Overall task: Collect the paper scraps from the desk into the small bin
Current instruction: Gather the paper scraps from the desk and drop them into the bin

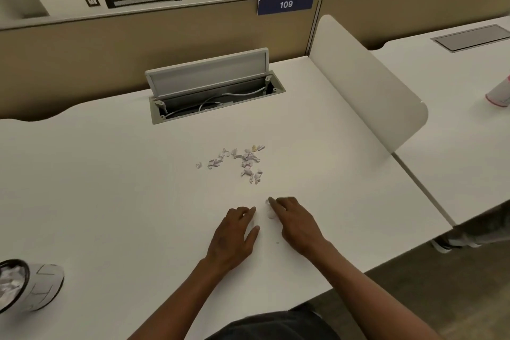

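- Left hand (pixel 234 237) lies palm-down on the desk (pixel 110 174), fingers loosely spread, holding nothing visible.
- Right hand (pixel 292 221) seems to pinch a pale scrap (pixel 269 208), mostly hidden under its fingertips.
- Paper scraps (pixel 240 161) lie scattered beyond both hands.
- Small bin (pixel 24 284), cut off at the left edge, holds crumpled paper.

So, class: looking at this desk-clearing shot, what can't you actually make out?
- Small bin: cut off by the head view's left edge; its fill level is unclear.
- Scrap by the right hand: partly hidden under the fingers.
- Paper scraps: too small to read any print.
- Cable tray: inside shadowed by the raised lid.
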